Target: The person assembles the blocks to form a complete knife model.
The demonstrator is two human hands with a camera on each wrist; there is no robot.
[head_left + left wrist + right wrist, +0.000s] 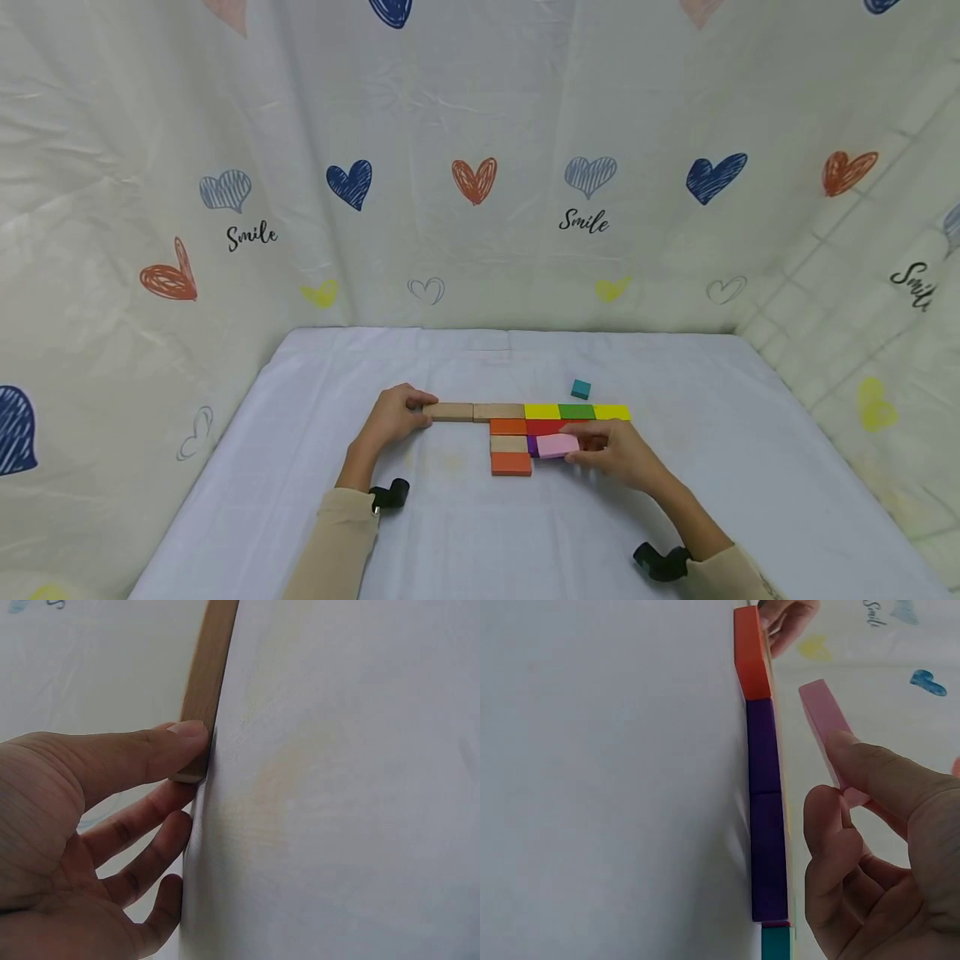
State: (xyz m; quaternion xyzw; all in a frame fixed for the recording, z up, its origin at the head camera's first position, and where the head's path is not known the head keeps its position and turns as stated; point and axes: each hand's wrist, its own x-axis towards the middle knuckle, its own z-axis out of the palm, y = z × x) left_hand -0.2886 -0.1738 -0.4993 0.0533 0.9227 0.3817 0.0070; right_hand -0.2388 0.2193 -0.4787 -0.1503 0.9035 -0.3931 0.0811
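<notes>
My left hand (395, 414) pinches the outer end of a plain wooden block (448, 412) between thumb and fingers, at the left end of a row. My right hand (626, 454) holds a pink block (556, 446) by one end between thumb and fingers. In the right wrist view the pink block is raised and tilted over two purple blocks (769, 859). Beside these are an orange block (751, 652) and a teal block (776, 943). In the head view the right hand partly hides a red block (546, 427) and most of the purple ones.
Another plain block (498, 412), yellow (542, 412) and green (577, 412) blocks continue the back row. Orange (508, 427) and plain (508, 444) blocks lie in front. A teal cube (581, 389) sits apart behind on the white cloth (450, 542). A heart-print curtain (510, 275) hangs behind.
</notes>
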